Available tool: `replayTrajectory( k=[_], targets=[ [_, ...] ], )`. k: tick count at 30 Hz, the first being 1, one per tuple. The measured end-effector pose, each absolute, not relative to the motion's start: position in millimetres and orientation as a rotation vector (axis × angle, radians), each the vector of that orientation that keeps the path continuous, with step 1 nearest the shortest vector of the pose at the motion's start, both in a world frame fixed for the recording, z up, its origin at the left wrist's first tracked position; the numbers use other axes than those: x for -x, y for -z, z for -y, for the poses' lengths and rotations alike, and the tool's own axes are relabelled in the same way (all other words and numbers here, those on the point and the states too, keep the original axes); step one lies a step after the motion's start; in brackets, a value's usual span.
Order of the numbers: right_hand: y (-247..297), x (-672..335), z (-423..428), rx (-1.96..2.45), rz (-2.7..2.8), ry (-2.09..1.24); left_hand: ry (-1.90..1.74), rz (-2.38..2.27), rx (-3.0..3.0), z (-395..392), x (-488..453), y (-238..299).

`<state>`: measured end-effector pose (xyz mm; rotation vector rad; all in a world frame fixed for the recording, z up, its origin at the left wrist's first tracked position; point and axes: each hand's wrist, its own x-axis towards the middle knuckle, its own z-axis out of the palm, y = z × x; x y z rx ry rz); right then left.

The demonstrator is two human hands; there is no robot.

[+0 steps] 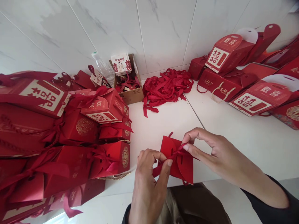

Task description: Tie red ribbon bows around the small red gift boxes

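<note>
Two hands meet over one small red box (184, 169) close to the near edge of the white table (163, 124), and I see both pinched shut on its red ribbon (175, 153). My left hand (149, 180) nips one strand between thumb and forefinger. My right hand (215, 154) nips the other strand at its fingertips, with the remaining fingers curled loosely above. The box is plain red card with a rounded flap on its face, and the ribbon is knotted at its middle. It lies slantwise, its longer side running from far left to near right, while the taut ribbon crosses it from near left to far right. Its lowest corner sits right by the table's edge, so there is hardly any room toward me. Beyond it the tabletop is bare, and it is bare to the right as well. To the left, a stack of tied red boxes (102, 133) crowds in close. Farther back a heap of loose ribbons (165, 87) lies beside a cardboard carton (134, 95) against the marble wall (163, 31). At far right stand larger handled gift boxes (231, 51).
</note>
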<state>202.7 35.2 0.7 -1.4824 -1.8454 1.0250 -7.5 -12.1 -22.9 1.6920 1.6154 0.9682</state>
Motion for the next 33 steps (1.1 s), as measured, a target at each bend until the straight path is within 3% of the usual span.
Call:
replayTrajectory(
  k=[9,22,33],
  targets=[
    [-0.3,-209.8,-38.5,1.462,1.891,-0.926,-0.972,-1.639,-1.588,13.2,9.2,18.7],
    [-6.9,-204.2,-37.4,1.424,1.869,-1.056,-1.200,-1.489,-1.369,15.4,0.8,17.4],
    [-1.3,-209.2,-41.9,1.564,1.833,-0.970,-1.124,-1.524,-1.299,13.0,5.8,24.6]
  ],
)
